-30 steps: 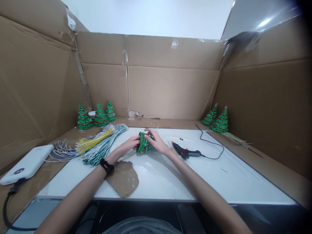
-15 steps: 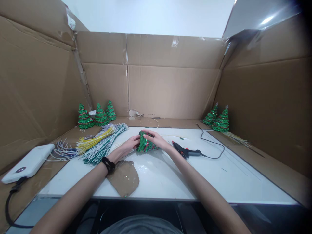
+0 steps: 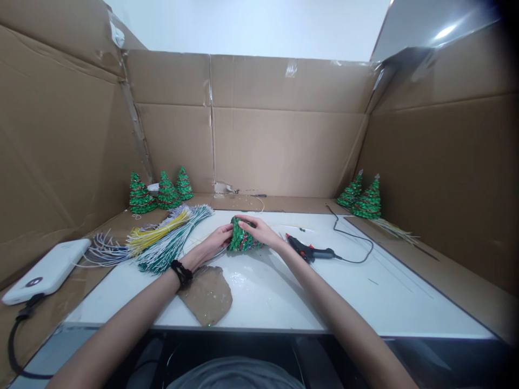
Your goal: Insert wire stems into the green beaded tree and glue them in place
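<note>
Both hands are gripping a small green sequinned Christmas tree (image 3: 242,237) that is sitting on the white tabletop (image 3: 365,292). The left hand (image 3: 215,240) is pressing its fingers against the tree's left side, while the right hand (image 3: 259,231) is curling over its top and right side. A black glue gun (image 3: 310,251) is lying just right of them; a bundle of coloured wires (image 3: 162,240) is lying to the left

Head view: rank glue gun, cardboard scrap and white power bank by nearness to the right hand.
From the right hand, which holds the green tree:
1. Glue gun, just to its right.
2. Cardboard scrap, nearer the person, to its left.
3. White power bank, far left edge.
</note>
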Tool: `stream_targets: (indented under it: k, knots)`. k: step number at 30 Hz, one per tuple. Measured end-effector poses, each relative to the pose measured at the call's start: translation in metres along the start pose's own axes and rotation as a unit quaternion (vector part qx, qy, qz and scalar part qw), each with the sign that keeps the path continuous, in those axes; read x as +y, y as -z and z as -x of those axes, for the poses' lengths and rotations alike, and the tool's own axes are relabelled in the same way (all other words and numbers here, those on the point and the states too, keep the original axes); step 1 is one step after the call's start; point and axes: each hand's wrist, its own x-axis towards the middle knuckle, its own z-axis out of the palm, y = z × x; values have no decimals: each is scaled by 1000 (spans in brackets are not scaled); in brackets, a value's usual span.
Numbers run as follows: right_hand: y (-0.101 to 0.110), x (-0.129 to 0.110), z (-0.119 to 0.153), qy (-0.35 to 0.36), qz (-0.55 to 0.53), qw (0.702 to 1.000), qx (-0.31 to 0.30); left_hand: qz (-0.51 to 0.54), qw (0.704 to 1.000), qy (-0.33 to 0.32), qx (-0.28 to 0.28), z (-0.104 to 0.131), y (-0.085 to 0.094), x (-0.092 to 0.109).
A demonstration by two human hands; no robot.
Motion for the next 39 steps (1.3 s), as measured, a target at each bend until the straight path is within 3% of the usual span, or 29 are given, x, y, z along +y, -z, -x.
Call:
stream_targets:
  k: [17,25,39]
  knots:
    - [-3,4,-4,25,15,999,19,30,999,13,-3,1,-2,1]
    - [2,0,-2,-1,-14,1000,-13,36,999,16,-4,3,-4,6]
    - [5,5,-5,-23,-34,999,-30,47,999,13,-9,-1,1,-2]
